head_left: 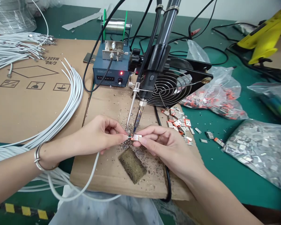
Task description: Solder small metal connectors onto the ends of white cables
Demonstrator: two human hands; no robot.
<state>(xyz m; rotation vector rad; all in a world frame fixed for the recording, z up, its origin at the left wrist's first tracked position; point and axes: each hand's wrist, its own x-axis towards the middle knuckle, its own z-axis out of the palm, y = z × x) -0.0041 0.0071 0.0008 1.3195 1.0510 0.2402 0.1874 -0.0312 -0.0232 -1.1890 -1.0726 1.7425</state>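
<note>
My left hand [105,134] pinches the end of a white cable [93,168], whose length droops below the wrist. Between finger and thumb, my right hand [164,143] grips a small USB connector [137,137] with a metal shell and an orange-red part. Cable end and connector meet under the tip of a soldering iron [138,117], which is clamped to a stand above. A thin bent solder feed tube [129,117] ends beside that tip. I cannot tell whether the wires touch the connector's contacts.
A worn sponge [132,165] lies on the cardboard [103,172] in front. Loose USB connectors [178,120] are heaped at right, near bags of parts [259,150]. Behind stand a blue solder feeder [111,70] and a black fan [168,87]. Bundled white cables [72,97] curve along the left.
</note>
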